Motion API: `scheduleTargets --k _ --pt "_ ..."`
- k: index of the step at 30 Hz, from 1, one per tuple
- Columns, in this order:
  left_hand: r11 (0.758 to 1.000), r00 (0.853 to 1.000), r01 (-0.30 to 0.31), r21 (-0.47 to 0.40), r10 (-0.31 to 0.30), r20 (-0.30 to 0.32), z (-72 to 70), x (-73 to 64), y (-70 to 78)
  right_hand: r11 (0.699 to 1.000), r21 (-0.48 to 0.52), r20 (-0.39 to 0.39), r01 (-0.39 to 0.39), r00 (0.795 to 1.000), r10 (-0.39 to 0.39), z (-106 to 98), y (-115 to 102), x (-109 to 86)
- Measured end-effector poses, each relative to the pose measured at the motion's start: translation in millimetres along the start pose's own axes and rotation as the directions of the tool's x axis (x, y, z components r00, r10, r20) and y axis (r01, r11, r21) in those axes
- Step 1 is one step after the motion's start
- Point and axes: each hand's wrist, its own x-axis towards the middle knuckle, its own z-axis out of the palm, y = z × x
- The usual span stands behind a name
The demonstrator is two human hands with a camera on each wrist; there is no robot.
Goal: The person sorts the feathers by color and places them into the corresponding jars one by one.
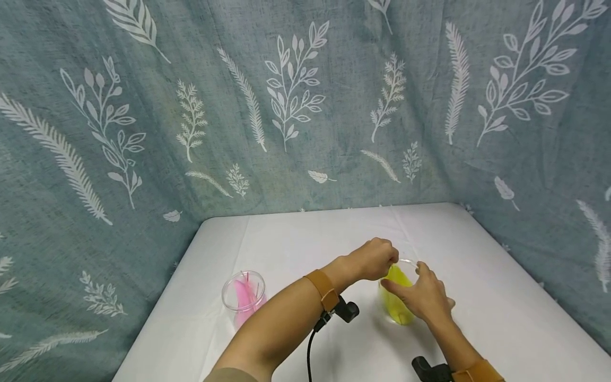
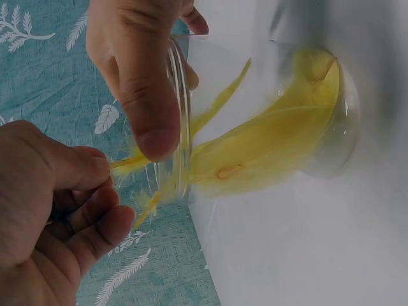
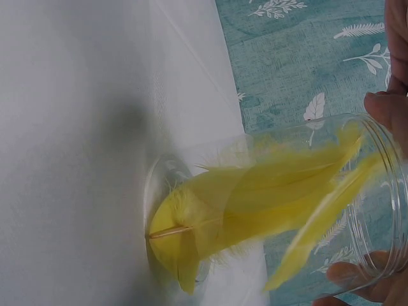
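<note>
A clear jar with yellow feathers inside stands at the right of the white table. My right hand grips this jar near its rim, thumb on the near side and fingers toward the far right. Over the mouth, my left hand pinches the tip of a yellow feather between thumb and forefinger. In the left wrist view, another thin feather tip sticks out of the mouth beside the left fingers. Broad feathers lean down to the jar's base.
Another clear jar, holding pink feathers, stands at the left of the table, next to my left forearm. A teal curtain with white leaf prints surrounds the table's back and sides. A black cable hangs from the left wrist camera.
</note>
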Motion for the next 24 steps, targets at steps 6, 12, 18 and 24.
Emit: scheduleTargets --k 6,12,18,24 --pt "1.000 1.000 0.011 -0.017 -0.011 -0.006 3.8 -1.0 -0.1 1.000 -0.006 -0.016 0.009 1.000 -0.009 1 -2 0.6" --pt "0.999 0.996 0.012 -0.047 -0.016 -0.084 3.6 -12.5 -3.5 1.000 -0.003 0.002 0.003 1.000 -0.003 3 -5 2.2" --pt "0.997 0.951 0.061 -0.050 -0.073 -0.300 -9.6 -35.0 -11.0 1.000 0.016 0.005 -0.012 1.000 0.012 1 -3 2.7" --pt "0.977 0.876 0.201 -0.072 -0.212 -0.434 -16.7 -65.1 -23.3 0.999 0.033 0.021 0.003 1.000 -0.003 -4 2 1.6"
